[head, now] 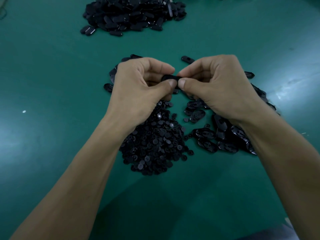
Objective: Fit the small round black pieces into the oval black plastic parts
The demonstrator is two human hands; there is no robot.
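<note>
Both hands meet above the table's middle and pinch one oval black part (170, 78) between thumbs and forefingers. My left hand (138, 87) grips its left end, my right hand (216, 87) its right end. Whether a round piece sits in it is hidden by the fingers. Beneath my left wrist lies a heap of small round black pieces (155, 141). Loose oval black parts (207, 135) are scattered under and around my right hand, hollow side up.
A large pile of oval black parts (131, 13) lies at the far edge of the green table (52, 75). More oval parts (187, 59) lie behind my hands. A pale fleck (24, 111) sits at the left.
</note>
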